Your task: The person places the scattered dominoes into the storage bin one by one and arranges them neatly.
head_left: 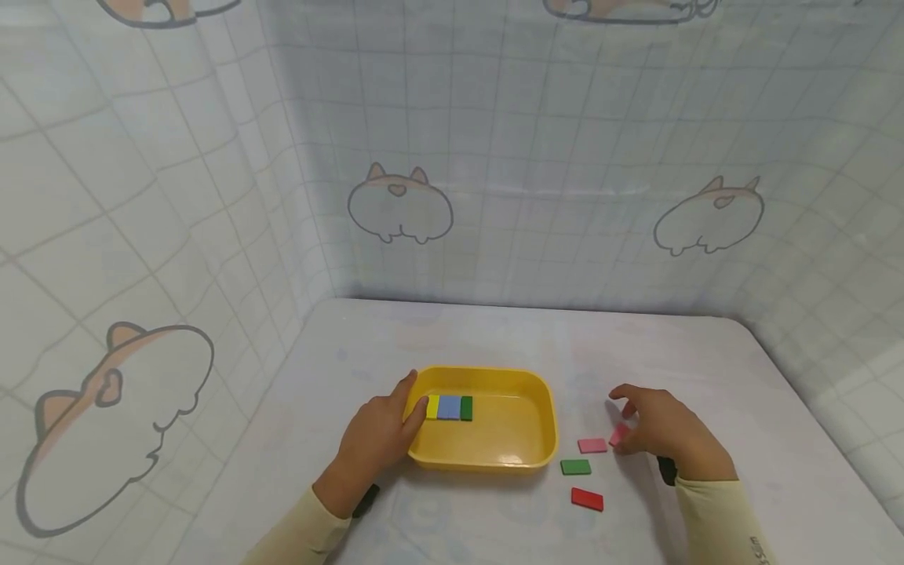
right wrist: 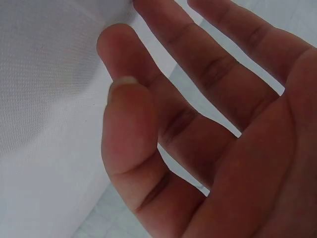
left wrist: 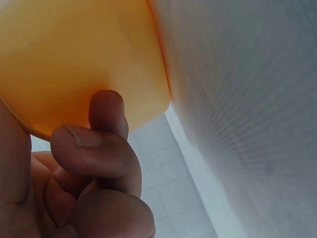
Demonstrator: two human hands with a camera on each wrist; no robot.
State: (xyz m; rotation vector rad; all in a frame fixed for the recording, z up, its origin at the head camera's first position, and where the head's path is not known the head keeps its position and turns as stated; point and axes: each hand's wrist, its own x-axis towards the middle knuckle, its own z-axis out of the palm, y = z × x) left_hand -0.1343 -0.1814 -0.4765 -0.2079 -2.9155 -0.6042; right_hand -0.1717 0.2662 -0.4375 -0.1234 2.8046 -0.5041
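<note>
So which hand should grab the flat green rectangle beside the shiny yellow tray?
Probably the right hand: it's nearer the flat green rectangle, while the left hand holds the yellow tray.

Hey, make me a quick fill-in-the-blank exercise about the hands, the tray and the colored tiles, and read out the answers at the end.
1. The hand holding the tray is the person's ____ one.
2. In the tray, the color between the yellow tile and the dark green tile is ____.
3. In the head view, the loose tiles lie to the ____ of the tray.
4. The loose green tile lies between the red tile and a ____ tile.

Missing words: left; blue; right; pink.
</note>
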